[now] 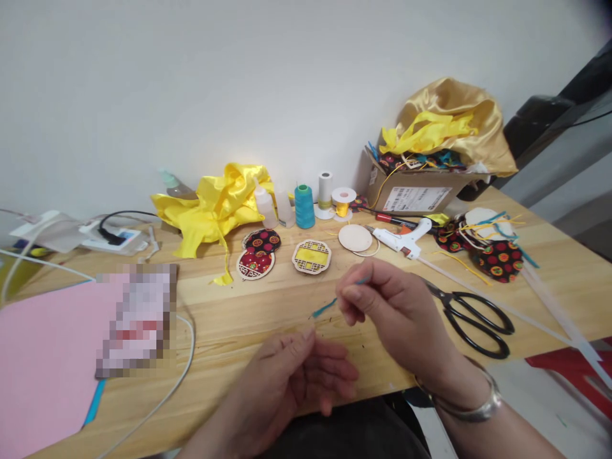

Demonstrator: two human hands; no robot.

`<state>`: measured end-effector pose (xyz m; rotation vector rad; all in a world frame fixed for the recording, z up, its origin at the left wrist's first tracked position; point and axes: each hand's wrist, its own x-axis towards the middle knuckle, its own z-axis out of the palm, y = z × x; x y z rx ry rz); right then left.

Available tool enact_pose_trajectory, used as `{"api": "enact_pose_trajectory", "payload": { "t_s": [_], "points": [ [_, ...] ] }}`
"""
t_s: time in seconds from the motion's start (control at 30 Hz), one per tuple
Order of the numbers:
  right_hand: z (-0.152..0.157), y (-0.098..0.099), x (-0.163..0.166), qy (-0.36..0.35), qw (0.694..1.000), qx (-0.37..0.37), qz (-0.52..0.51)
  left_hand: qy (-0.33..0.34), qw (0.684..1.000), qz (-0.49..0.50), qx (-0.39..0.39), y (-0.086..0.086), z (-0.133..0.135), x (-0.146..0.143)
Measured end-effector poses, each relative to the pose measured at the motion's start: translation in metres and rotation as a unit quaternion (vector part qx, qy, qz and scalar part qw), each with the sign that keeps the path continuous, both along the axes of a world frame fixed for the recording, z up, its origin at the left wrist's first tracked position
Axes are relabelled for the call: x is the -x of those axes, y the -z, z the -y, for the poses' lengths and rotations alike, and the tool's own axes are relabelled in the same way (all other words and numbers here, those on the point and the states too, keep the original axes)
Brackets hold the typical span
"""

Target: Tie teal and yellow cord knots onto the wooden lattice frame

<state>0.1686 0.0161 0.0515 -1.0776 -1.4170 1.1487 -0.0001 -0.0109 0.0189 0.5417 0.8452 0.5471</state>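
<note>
Above the table's front part, my right hand (389,312) is closed in a pinch on a short piece of teal thread (325,308), whose end sticks out to the left of the fingers. Lower and to the left, my left hand (291,376) is half curled with its fingers apart and holds nothing. Black-handled scissors (478,319) lie just right of my right wrist. Behind the hands rests a wooden fretwork piece with a yellow centre (311,256), and left of it a gourd-shaped fretwork piece with patterned dark red fabric (258,255).
A teal thread cone (305,207), spools (343,203) and squeeze bottles (266,205) stand along the wall. A white glue gun (404,238) lies before a cardboard box (415,191) of fabric. Yellow satin (215,207), pink sheets (52,357) and a white cable (179,376) occupy the left.
</note>
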Motion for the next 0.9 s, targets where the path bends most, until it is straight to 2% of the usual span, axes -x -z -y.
{"api": "enact_pose_trajectory", "payload": {
  "t_s": [0.07, 0.13, 0.2, 0.27, 0.37, 0.53, 0.67, 0.77, 0.9],
  "points": [
    [0.010, -0.002, 0.003, -0.045, 0.995, -0.022, 0.089, -0.014, 0.996, 0.070, 0.053, 0.003, 0.000, -0.003],
    [0.018, -0.004, 0.006, -0.122, 0.975, -0.052, 0.177, -0.040, 0.993, 0.092, 0.061, 0.005, -0.001, -0.005],
    [0.025, -0.004, 0.010, -0.198, 0.941, -0.078, 0.264, -0.086, 0.993, 0.071, 0.047, 0.005, -0.002, -0.005],
    [0.029, -0.004, 0.014, -0.245, 0.903, -0.093, 0.340, -0.108, 0.993, 0.036, 0.041, 0.005, -0.004, -0.006],
    [0.030, -0.002, 0.017, -0.302, 0.863, -0.059, 0.402, -0.116, 0.992, 0.004, 0.053, 0.007, -0.008, -0.005],
    [0.030, -0.002, 0.016, -0.366, 0.839, 0.036, 0.400, -0.161, 0.986, -0.011, 0.036, 0.013, -0.014, -0.002],
    [0.031, 0.005, 0.014, -0.410, 0.830, 0.076, 0.372, -0.189, 0.982, -0.005, 0.026, 0.016, -0.017, 0.002],
    [0.035, 0.018, 0.010, -0.425, 0.837, 0.077, 0.337, -0.219, 0.976, -0.007, 0.015, 0.016, -0.021, 0.005],
    [0.042, 0.038, 0.003, -0.417, 0.865, 0.086, 0.267, -0.240, 0.971, -0.002, -0.009, 0.017, -0.027, 0.010]
  ]
}}
